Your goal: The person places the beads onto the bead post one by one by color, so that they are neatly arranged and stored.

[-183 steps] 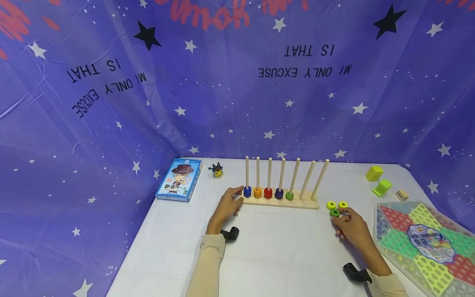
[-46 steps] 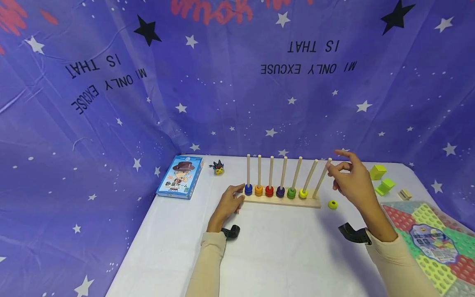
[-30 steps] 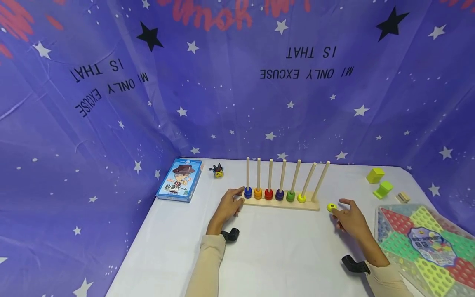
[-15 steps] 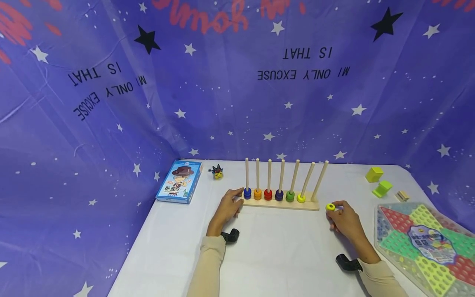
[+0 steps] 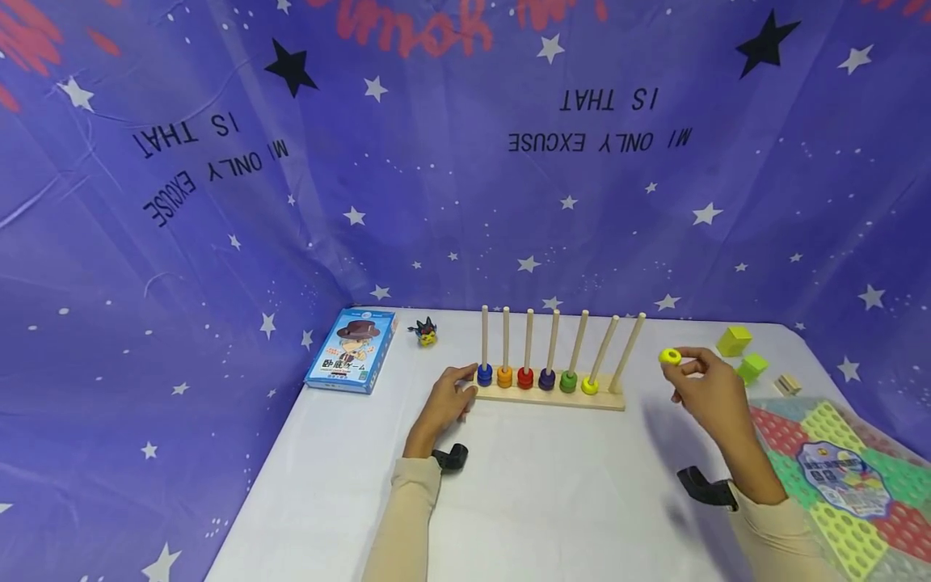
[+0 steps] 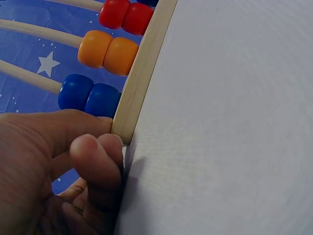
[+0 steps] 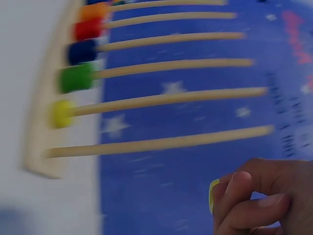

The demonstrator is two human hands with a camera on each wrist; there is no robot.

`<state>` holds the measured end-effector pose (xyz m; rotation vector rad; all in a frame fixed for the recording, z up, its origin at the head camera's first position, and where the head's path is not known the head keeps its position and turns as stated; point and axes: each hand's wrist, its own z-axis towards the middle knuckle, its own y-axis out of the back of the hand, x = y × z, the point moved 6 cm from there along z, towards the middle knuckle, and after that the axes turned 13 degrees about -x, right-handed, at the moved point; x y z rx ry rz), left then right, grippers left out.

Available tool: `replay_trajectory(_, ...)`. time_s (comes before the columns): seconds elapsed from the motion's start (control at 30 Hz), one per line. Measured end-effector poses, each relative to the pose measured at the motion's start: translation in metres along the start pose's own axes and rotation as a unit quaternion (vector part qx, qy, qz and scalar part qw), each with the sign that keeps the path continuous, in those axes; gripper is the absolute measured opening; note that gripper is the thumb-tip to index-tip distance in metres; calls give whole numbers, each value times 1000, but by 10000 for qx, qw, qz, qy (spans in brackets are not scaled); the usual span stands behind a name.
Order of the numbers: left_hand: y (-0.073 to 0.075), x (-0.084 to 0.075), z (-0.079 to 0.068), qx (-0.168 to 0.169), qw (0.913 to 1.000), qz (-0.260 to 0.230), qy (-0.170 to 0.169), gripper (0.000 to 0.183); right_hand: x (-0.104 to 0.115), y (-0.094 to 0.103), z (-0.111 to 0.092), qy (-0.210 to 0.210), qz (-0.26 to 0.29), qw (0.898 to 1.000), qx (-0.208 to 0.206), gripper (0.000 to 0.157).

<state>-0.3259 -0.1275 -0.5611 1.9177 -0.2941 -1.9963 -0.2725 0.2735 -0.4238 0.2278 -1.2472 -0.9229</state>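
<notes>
My left hand (image 5: 445, 402) pinches the left end of a wooden bead rack (image 6: 133, 105), with fingertips close to the blue beads (image 6: 89, 95). Blue, orange, red, dark purple and green beads sit in pairs low on their pegs. A single yellow bead (image 5: 590, 386) is on the sixth peg, and the rightmost peg (image 5: 629, 349) is bare. Raised above the table, my right hand (image 5: 709, 396) pinches another yellow bead (image 5: 670, 356) between thumb and fingers, right of that bare peg. In the right wrist view, fingers hide most of this yellow bead (image 7: 212, 196).
A blue game box (image 5: 351, 349) and a small horned figure (image 5: 425, 332) lie at the back left. At the right are lime-green blocks (image 5: 735, 341), a small wooden piece (image 5: 787, 384) and a star-patterned board (image 5: 844, 477). A purple curtain (image 5: 465, 202) hangs behind the table.
A green bead has joined the fifth peg and a yellow bead the sixth. My right hand has since picked the last yellow bead off the table and lifted it. The left hand stays put.
</notes>
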Motion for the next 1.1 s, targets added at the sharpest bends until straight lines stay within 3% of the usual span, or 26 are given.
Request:
replay_trajectory(0.2,3,1,-1,38,10000,-53,45,50,57,26,19,248,169,9995,-50,58)
replay_trajectory(0.43,2,2,-1,0,9999,-137,27,50,100,7,29,710,342,9956,509,50)
replay_trajectory(0.67,-7,5,-3,109,9997,-212,97,50,101,-12,25,753,291,9927,891,44)
replay_trajectory(0.97,-5,1,-1,96,9998,-165,98,50,98,-7,18,549,371,9944,818,67)
replay_trajectory(1.1,-3,0,-1,59,9999,-96,43,50,95,-1,8,404,456,9959,664,67)
